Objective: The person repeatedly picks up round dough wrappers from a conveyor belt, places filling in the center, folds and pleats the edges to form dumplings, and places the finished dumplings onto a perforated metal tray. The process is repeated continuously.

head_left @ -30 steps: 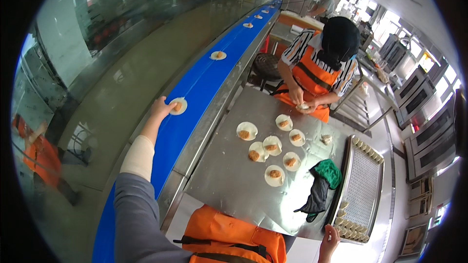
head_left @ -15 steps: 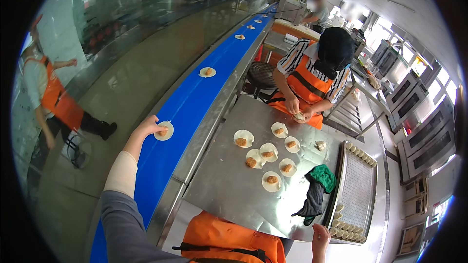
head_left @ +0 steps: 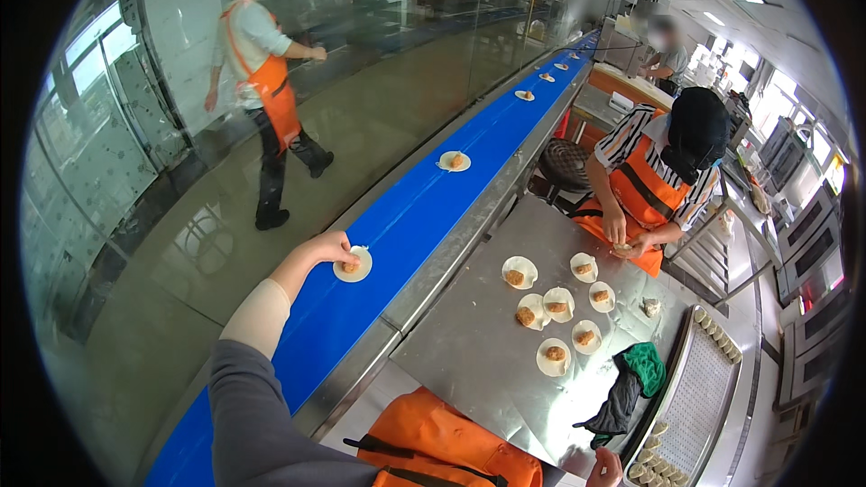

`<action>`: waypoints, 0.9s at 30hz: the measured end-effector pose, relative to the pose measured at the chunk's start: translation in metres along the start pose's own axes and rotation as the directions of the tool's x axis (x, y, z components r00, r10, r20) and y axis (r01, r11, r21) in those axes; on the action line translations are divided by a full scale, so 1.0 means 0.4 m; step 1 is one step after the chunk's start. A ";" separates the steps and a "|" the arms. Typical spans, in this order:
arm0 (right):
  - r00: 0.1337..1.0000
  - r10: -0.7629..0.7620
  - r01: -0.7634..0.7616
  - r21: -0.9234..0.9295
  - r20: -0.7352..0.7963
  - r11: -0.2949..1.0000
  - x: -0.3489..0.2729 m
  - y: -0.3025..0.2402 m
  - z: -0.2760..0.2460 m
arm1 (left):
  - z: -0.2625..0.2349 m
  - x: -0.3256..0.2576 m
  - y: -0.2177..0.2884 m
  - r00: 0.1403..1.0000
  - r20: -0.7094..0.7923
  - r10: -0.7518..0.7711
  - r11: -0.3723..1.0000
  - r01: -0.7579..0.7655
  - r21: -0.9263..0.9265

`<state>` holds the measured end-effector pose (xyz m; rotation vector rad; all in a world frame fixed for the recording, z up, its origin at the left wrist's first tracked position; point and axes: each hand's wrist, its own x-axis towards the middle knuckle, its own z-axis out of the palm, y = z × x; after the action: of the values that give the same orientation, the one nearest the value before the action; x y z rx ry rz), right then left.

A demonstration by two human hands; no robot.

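Observation:
My left hand (head_left: 332,248) reaches over the blue conveyor belt (head_left: 410,207). Its thumb and fingers close on the upper edge of a round dumpling wrapper (head_left: 360,271) topped with orange-brown filling; the wrapper still lies on the belt. Farther up the belt comes another filled wrapper (head_left: 454,161), with several more beyond. Only part of my right hand (head_left: 605,469) shows at the bottom, beside the steel table's near edge. Its fingers are curled in, and nothing shows in them. Several filled wrappers, such as this one (head_left: 554,356), lie flat on the steel table (head_left: 469,343).
Across the table a co-worker (head_left: 654,180) in an orange apron pinches a dumpling (head_left: 622,250). A perforated tray (head_left: 690,397) at the right holds folded dumplings. Beside it lie a green and black cloth (head_left: 631,388) and a dough piece (head_left: 650,307). Another person (head_left: 266,81) appears beyond the glass.
My view has swung, so the scene sits farther right. My left hand stays at the same wrapper on the belt. My right hand has sunk toward the lower edge. The person beyond the glass is walking.

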<state>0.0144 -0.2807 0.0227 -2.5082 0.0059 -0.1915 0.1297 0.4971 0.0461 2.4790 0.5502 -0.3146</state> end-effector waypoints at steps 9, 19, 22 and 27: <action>0.995 -0.076 0.079 0.041 -0.062 0.996 0.009 0.109 0.048 | 0.017 -0.146 -0.015 0.991 0.085 -0.103 0.992 0.109 -0.059; 0.993 0.097 -0.107 0.160 0.073 0.981 0.002 0.091 0.057 | 0.069 -0.370 -0.028 0.985 -0.113 -0.128 0.985 0.113 -0.132; 0.980 -0.136 0.152 0.112 -0.143 0.982 0.031 -0.004 0.056 | 0.102 -0.439 -0.051 0.968 -0.250 0.013 0.993 0.016 0.116; 0.986 -0.111 0.129 0.148 -0.125 0.980 0.040 -0.026 0.048 | 0.130 -0.545 0.054 0.966 -0.255 -0.030 0.999 0.023 -0.030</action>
<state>0.0326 -0.2617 0.0156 -2.3392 -0.1100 -0.3733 -0.0592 0.3819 0.0880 2.5035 0.6879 0.0051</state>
